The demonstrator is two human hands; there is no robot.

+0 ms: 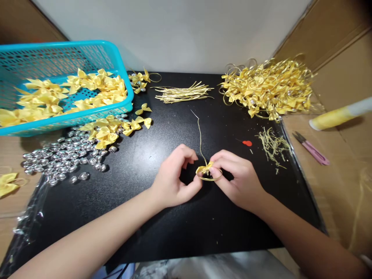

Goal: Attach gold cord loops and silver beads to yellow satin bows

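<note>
My right hand (236, 178) pinches a yellow ribbon bow (204, 169) between thumb and fingertips. A thin gold loop (209, 179) curves below the bow, against the right fingers. At the bow's left edge, the thumb of my left hand (178, 176) touches it or lies very close. My left index finger is curled, with a gap between it and the thumb. From the bow a yellow thread (200, 135) runs up the black table to a needle (194, 114) lying flat. The back of the bow is hidden by my fingers.
A turquoise basket (128, 101) of yellow bows stands left, with silver bells (65, 161) below it. Gold cords (183, 93) lie at the back. Finished-looking bows with loops (269, 89) are heaped at right, near thread scraps (273, 147), a red piece (247, 143) and pink-handled snips (315, 151).
</note>
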